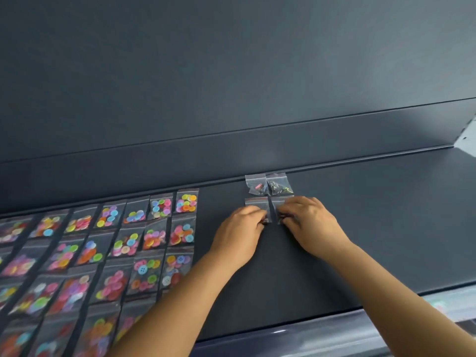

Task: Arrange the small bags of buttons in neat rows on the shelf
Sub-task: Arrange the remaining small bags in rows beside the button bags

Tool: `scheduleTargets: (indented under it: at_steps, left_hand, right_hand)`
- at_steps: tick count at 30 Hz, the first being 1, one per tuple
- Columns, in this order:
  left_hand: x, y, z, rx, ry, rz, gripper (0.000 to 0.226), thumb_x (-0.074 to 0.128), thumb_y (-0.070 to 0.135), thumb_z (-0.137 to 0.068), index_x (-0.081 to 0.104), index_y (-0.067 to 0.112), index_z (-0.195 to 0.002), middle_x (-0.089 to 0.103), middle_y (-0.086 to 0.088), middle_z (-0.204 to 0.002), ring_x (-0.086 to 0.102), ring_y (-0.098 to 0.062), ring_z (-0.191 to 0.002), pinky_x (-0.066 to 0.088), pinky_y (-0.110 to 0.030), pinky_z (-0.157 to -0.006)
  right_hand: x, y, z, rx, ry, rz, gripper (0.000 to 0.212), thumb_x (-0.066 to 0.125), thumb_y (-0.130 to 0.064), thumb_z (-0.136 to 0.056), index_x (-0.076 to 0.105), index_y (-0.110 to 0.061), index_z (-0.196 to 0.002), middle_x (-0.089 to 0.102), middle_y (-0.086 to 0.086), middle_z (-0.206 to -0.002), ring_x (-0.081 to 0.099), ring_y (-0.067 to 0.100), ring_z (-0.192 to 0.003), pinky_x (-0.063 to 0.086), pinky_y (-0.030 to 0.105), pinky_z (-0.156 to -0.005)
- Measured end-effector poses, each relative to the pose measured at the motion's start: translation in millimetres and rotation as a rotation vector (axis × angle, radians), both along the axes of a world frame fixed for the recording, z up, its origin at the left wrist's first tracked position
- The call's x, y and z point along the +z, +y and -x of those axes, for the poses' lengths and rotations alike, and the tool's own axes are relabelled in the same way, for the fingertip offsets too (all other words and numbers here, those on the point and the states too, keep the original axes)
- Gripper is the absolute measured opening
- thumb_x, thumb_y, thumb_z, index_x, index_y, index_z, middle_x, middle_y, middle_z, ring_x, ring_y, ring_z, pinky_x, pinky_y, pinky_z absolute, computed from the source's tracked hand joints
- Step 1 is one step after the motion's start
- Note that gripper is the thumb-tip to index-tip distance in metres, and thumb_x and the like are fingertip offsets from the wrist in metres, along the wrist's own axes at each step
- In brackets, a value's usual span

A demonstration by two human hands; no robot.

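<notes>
Two small bags are under my hands on the dark shelf, side by side, just in front of another pair already set against the back ledge: one with a red button, one with dark buttons. My left hand pinches the left bag at its lower edge; my right hand pinches the right bag the same way. Off to the left lie rows of colourful button bags. These feel like light, slippery film with hard lumps inside, so I judge gripping the bottom corners and sliding flat works best.
</notes>
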State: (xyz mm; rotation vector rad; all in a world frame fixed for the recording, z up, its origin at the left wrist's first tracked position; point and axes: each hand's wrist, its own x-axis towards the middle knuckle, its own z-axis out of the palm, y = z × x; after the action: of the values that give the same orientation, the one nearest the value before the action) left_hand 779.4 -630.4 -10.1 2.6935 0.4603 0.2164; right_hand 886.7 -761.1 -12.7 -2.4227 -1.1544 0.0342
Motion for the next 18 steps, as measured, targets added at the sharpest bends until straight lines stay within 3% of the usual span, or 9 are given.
scheduleTargets:
  at_steps: [15,18]
  left_hand:
    - [-0.2,-11.6,-3.9,0.002,0.036,-0.003,0.044,0.044,0.016,-0.099,0.041,0.015,-0.143,0.042,0.003,-0.146,0.039,-0.016,-0.133,0.034,-0.027,-0.104]
    - [3.5,-13.6,-2.2,0.016,0.035,-0.030,0.045,0.048,0.017,-0.098,0.040,0.014,-0.143,0.043,0.002,-0.145,0.039,-0.018,-0.132,0.035,-0.029,-0.106]
  right_hand:
    - [3.6,-3.3,-2.1,-0.054,-0.041,0.122,0.024,0.045,-0.021,-0.094,0.064,-0.019,-0.108,0.060,-0.003,-0.116,0.050,0.019,-0.108,0.043,0.027,-0.081]
    - [6.8,-2.5,0.7,-0.049,-0.070,0.128,0.024,0.047,-0.027,-0.093,0.062,-0.020,-0.111,0.058,-0.004,-0.120,0.049,0.020,-0.111,0.040,0.027,-0.088]
